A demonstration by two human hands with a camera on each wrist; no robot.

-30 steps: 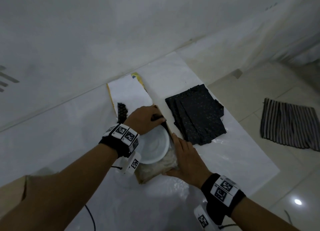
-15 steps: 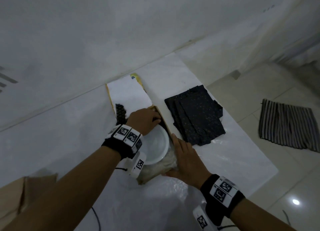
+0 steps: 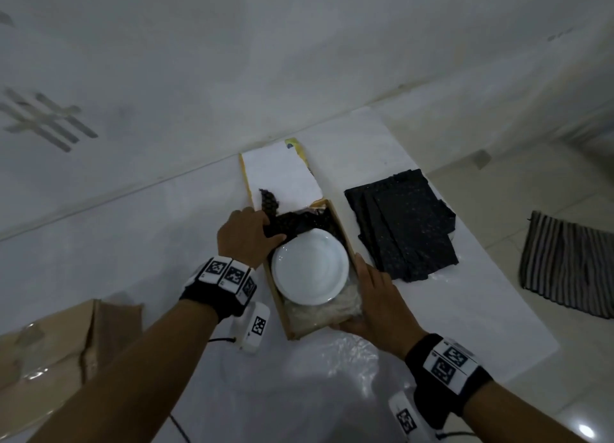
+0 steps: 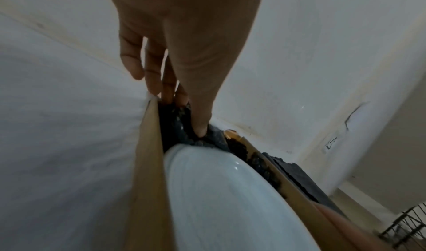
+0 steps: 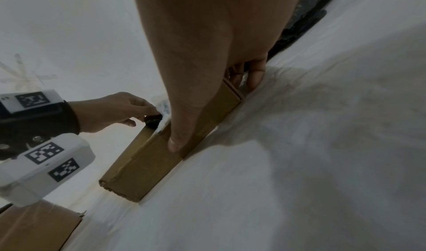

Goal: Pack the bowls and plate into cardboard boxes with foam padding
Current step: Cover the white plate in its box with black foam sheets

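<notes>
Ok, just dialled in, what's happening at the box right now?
A person is packing a white plate into a shallow open cardboard box on the white-covered floor. The left hand pinches a piece of black foam at the box's far end, just beyond the plate. The right hand lies against the box's right side and near corner, steadying it. More black foam sheets lie to the right of the box.

No legible text, brand or number found. Wrist bands (image 3: 229, 274) carry only square coded marker patterns.
</notes>
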